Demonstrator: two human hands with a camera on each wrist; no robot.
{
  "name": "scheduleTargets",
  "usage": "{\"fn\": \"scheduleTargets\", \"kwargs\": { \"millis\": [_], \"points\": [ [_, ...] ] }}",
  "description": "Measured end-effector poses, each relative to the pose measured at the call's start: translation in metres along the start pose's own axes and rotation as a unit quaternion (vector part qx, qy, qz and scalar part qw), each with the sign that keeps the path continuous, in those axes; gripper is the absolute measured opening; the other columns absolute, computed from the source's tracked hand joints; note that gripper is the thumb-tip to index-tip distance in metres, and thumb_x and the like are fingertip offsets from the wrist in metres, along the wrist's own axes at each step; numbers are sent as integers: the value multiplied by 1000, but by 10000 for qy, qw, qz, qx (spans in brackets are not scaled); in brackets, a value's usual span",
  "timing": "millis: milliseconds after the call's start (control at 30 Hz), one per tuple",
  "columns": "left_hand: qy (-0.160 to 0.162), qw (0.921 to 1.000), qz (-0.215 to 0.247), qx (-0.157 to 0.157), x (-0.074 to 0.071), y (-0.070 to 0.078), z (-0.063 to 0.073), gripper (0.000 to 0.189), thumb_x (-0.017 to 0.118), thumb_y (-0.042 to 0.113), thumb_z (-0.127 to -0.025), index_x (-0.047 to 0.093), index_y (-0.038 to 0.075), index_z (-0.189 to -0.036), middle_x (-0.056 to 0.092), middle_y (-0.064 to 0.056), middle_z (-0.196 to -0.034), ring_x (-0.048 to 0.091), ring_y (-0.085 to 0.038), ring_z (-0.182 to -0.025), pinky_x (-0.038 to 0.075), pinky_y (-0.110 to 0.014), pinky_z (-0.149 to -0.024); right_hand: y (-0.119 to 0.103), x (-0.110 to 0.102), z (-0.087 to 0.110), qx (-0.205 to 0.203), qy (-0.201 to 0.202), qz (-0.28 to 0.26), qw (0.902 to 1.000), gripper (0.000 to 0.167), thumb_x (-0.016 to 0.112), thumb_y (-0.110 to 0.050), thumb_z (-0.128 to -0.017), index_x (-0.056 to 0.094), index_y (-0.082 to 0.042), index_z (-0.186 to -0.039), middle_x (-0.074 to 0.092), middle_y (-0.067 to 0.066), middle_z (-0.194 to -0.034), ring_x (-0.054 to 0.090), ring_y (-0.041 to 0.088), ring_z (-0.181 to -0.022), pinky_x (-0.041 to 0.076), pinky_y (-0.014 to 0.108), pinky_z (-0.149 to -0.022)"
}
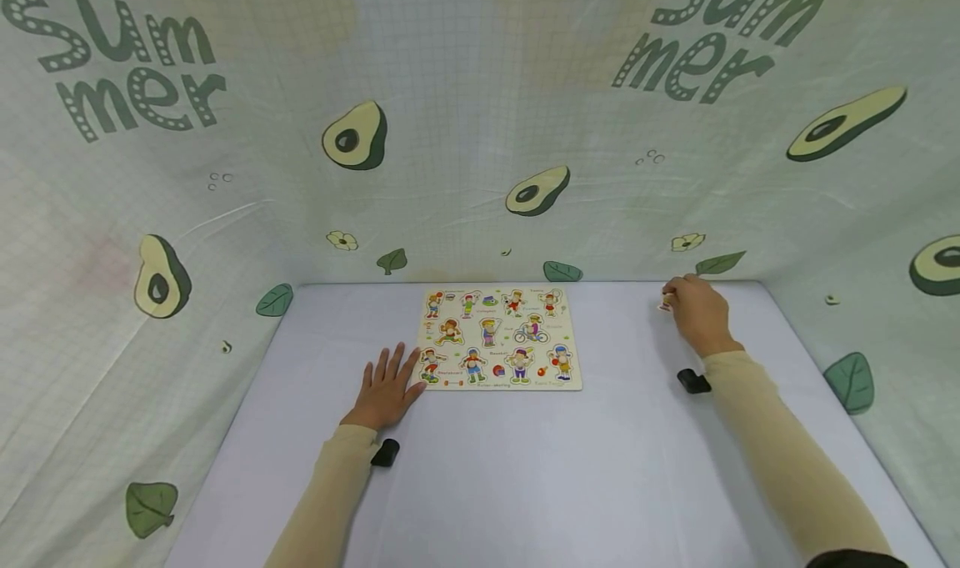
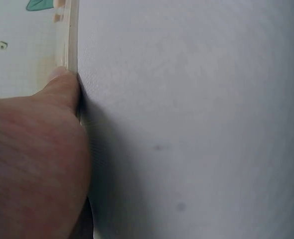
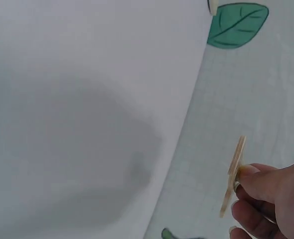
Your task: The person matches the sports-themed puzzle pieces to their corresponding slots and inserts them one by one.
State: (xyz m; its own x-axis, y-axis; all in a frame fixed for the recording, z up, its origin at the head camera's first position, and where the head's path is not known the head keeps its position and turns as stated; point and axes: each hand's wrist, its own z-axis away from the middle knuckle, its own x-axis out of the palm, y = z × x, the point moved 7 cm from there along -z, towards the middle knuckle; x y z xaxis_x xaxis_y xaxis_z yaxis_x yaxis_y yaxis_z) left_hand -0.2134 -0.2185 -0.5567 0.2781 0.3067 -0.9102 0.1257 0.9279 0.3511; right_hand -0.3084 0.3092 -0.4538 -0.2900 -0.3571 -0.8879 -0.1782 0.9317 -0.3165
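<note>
A wooden picture puzzle board [image 1: 497, 355], printed with small children doing sports, lies flat near the back of the table. My left hand [image 1: 383, 394] rests at its lower left corner with fingers spread. In the left wrist view the thumb touches the edge of the board [image 2: 73, 40]. Off to the right, my right hand [image 1: 699, 309] pinches a small wooden puzzle piece [image 1: 666, 302] between thumb and finger, above the table. The right wrist view shows this thin puzzle piece [image 3: 233, 177] edge-on, its picture face turned away.
The white table [image 1: 517, 476] meets a hanging cloth [image 1: 450, 134] with avocado and leaf prints along its back and sides. Each wrist carries a small black camera, the left camera [image 1: 386, 453] near the board's front side and the right camera [image 1: 693, 381] further right.
</note>
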Motion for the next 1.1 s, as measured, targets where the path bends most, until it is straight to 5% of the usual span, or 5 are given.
{"fn": "scheduleTargets", "kwargs": {
  "millis": [433, 1100],
  "points": [
    [54, 10000, -60, 22, 2, -2, 1, 72, 47, 42, -112, 20, 10, -170, 4, -23, -177, -4, -49, -161, -2, -69, -127, -75, 7, -9, -929, 277, -22, 9953, 9, 75, 2, -95, 74, 5, -104, 68, 20, -97, 68, 41, -87, 58, 55, -67],
    [-30, 10000, -85, -27, 1, 0, -2, 72, 47, 42, -112, 19, 11, -170, 2, -22, -177, -4, -49, -161, -1, -69, -127, -159, 47, -26, -1299, -332, -77, 9909, 12, 75, 0, -96, 76, 1, -108, 71, 15, -102, 70, 34, -94, 61, 46, -78]
  ]
}}
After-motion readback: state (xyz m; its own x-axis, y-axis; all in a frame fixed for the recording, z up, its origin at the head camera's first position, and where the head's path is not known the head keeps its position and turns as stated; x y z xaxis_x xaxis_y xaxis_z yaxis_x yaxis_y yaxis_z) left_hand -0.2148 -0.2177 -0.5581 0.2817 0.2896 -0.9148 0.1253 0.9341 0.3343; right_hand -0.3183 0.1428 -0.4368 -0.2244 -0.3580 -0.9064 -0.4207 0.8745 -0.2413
